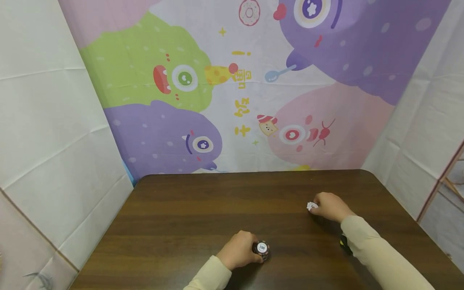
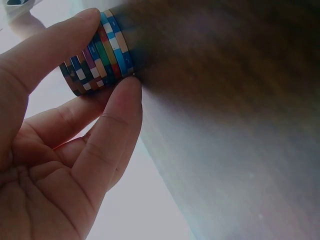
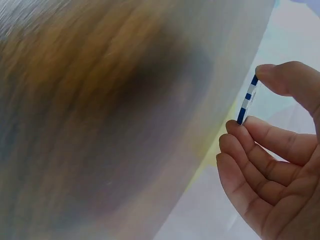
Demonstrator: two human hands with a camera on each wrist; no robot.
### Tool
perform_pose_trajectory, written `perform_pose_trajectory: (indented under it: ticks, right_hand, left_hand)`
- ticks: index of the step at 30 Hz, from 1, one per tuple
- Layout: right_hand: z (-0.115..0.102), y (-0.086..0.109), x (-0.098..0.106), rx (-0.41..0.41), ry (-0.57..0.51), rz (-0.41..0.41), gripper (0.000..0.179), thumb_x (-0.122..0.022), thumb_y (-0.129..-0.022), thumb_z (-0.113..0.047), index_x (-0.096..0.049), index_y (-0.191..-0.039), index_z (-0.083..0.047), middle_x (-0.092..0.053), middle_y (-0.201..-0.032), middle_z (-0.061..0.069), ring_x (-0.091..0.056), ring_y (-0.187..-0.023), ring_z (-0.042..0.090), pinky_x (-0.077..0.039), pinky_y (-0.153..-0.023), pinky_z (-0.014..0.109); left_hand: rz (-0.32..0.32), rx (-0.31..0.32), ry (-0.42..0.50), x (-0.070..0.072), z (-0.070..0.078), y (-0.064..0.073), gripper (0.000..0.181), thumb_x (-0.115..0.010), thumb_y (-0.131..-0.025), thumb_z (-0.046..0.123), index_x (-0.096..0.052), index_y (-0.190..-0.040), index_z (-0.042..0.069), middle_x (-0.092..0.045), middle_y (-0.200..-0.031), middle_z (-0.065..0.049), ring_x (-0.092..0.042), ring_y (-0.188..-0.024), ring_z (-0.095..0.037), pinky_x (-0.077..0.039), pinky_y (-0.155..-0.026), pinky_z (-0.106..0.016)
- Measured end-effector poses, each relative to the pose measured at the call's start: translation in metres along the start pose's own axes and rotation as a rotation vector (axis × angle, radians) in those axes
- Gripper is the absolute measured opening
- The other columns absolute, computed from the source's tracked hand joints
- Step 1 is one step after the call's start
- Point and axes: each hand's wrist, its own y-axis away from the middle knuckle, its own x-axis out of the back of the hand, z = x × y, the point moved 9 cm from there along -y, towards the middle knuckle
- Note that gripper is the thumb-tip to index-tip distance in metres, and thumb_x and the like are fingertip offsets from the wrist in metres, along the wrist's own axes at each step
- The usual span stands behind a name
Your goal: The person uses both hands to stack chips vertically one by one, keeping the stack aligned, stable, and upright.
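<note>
In the head view, my left hand (image 1: 239, 249) grips a stack of poker chips (image 1: 262, 247) near the front middle of the table. The top chip is black-edged with a white centre marked 100. Seen from the left wrist, the stack (image 2: 105, 55) shows edges in blue, green, red, purple and tan, held between thumb and fingertips. Farther back and to the right, my right hand (image 1: 331, 206) pinches a single white poker chip (image 1: 312, 206) by its edge. From the right wrist, this chip (image 3: 247, 100) is edge-on, banded dark blue and white, between thumb and fingertips.
Both hands are over a dark brown wooden table (image 1: 181, 213) with rounded far corners. A cartoon-monster cloth (image 1: 232, 92) hangs behind it, with white fabric at both sides. A small dark thing with a yellow mark (image 1: 345, 244) shows beside the right sleeve.
</note>
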Motion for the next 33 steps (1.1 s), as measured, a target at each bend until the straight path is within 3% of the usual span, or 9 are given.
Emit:
perform_pose_trajectory:
  ticks: [7, 19, 33]
  right_hand:
    - [-0.028, -0.002, 0.006, 0.076, 0.0, 0.048, 0.028, -0.075, -0.079, -0.02, -0.067, -0.094, 0.002, -0.064, -0.082, 0.004, -0.052, -0.067, 0.015, -0.046, -0.063, 0.035]
    - [-0.1, 0.012, 0.011, 0.262, -0.02, 0.101, 0.023, -0.078, -0.076, -0.019, -0.067, -0.091, -0.004, -0.058, -0.082, -0.002, -0.049, -0.069, 0.01, -0.044, -0.063, 0.031]
    - [-0.151, 0.028, -0.015, 0.409, -0.086, 0.019, 0.024, -0.079, -0.079, -0.022, -0.067, -0.095, -0.01, -0.059, -0.091, -0.006, -0.055, -0.079, 0.008, -0.049, -0.068, 0.027]
  left_hand:
    - [0.004, -0.002, -0.004, 0.0, 0.0, 0.0, 0.033, -0.088, -0.069, 0.022, -0.076, -0.095, 0.006, -0.071, -0.085, 0.002, -0.059, -0.071, -0.003, -0.048, -0.065, -0.02]
    - [0.026, -0.023, -0.02, 0.001, 0.002, 0.001, 0.028, -0.089, -0.068, 0.022, -0.075, -0.087, 0.009, -0.068, -0.078, 0.006, -0.055, -0.066, -0.001, -0.046, -0.062, -0.019]
    - [0.021, -0.027, 0.005, 0.002, 0.002, 0.001, 0.024, -0.089, -0.067, 0.02, -0.073, -0.082, 0.01, -0.064, -0.072, 0.009, -0.051, -0.061, 0.0, -0.044, -0.058, -0.019]
